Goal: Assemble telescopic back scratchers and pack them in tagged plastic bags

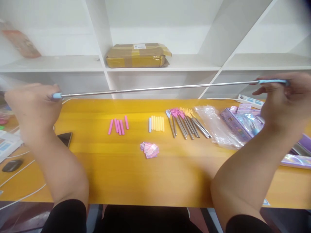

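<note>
A long thin metal rod (160, 88) with light blue ends is stretched level above the table. My left hand (34, 108) is closed round its blue end at the left. At the other end, my right hand (286, 97) grips the blue part. Below lie several pink tubes (119, 127), several yellow tubes (157, 123) beside one blue tube (150, 125), and small pink cards (150, 150). To their right is a row of metal sticks (187, 126) with blue, pink and orange claw-shaped heads.
Clear plastic bags (216, 126) and a purple box (236, 124) lie at the right. A phone (65, 139), a mouse (12, 165) and cables are at the left. Behind, a taped carton (137, 55) sits on white shelves (189, 61).
</note>
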`<move>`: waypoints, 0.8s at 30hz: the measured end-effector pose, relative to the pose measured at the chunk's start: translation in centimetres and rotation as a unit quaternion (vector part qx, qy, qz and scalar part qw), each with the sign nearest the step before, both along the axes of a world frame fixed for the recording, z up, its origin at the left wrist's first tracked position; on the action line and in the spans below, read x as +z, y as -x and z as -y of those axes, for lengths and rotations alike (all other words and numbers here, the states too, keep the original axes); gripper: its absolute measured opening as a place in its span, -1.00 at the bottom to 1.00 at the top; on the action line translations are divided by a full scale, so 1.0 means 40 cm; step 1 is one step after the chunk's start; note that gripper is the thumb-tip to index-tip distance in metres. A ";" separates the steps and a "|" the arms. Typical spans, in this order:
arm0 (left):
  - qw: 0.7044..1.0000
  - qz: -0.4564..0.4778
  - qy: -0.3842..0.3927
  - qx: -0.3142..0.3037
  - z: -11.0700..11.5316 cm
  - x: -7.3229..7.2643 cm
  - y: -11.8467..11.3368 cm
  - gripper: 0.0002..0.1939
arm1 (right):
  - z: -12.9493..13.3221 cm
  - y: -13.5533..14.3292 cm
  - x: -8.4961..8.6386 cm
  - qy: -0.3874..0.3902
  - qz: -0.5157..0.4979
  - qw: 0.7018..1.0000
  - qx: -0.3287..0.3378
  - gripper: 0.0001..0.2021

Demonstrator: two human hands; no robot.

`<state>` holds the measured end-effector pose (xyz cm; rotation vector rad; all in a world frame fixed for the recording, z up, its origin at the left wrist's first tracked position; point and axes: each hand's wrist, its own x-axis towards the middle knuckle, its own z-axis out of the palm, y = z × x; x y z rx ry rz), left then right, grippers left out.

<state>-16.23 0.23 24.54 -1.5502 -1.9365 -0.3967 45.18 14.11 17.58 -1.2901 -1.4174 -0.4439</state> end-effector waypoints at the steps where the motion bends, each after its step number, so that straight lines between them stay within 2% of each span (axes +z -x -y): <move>1: 1.000 0.000 -0.006 0.007 -0.004 0.001 -0.003 -0.72 | -0.002 0.005 0.001 -0.012 0.001 1.000 0.023 -0.59; 4: 0.999 0.001 -0.040 0.023 -0.013 -0.001 -0.007 -0.76 | -0.005 0.026 0.008 -0.045 0.014 0.996 0.076 -0.67; 7: 1.000 0.009 -0.029 -0.008 -0.011 -0.004 -0.005 -0.81 | -0.006 0.039 0.015 -0.056 0.037 0.994 0.091 -0.71; 9: 0.999 0.021 -0.015 -0.026 -0.006 -0.006 -0.003 -0.81 | -0.010 0.039 0.016 -0.061 0.044 0.993 0.090 -0.70; 14: 1.000 0.014 0.002 -0.018 -0.011 -0.007 -0.011 -0.79 | -0.022 0.024 0.009 -0.017 0.072 0.994 0.079 -0.65; 17: 1.000 0.023 0.004 -0.002 -0.022 -0.006 -0.029 -0.78 | -0.023 0.022 0.006 -0.008 0.084 0.993 0.085 -0.61; 20: 0.999 0.026 0.028 -0.013 -0.029 -0.006 -0.051 -0.78 | -0.022 0.022 0.007 0.016 0.092 0.991 0.091 -0.62; 24: 0.998 0.015 0.056 -0.022 -0.032 -0.008 -0.075 -0.75 | -0.023 0.018 0.005 0.036 0.087 0.994 0.060 -0.67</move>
